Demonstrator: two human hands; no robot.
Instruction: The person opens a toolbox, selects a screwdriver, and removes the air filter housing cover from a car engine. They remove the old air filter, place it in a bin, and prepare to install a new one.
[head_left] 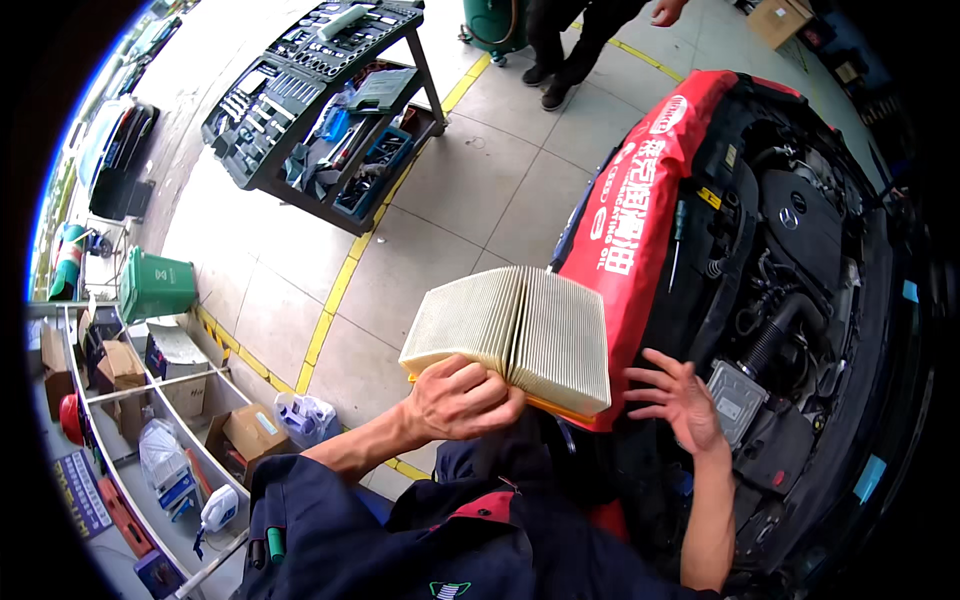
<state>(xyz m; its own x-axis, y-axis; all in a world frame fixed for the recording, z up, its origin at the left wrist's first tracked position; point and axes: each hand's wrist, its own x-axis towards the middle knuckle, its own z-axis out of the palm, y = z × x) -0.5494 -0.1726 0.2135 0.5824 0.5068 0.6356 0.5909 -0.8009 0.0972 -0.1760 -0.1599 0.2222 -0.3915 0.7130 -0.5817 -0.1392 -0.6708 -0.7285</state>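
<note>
My left hand [467, 398] is closed on the near edge of a pleated engine air filter [565, 325], its fingers curled over the orange rim. The off-white pleats face up and part in a dark gap near the middle. To the right of the filter, my right hand [680, 400] is raised with its fingers spread, holding nothing. It hovers over the front edge of an open engine bay [790, 220]. A red fender cover [640, 190] with white print drapes over the car's front, just beyond the filter.
A screwdriver [678, 240] lies along the car's front edge. Far left stands a tool cart [345, 205] with socket sets and loose tools. Shelving [150, 385] with boxes and a green bin [158, 285] are at left. Another person [570, 45] stands at the back.
</note>
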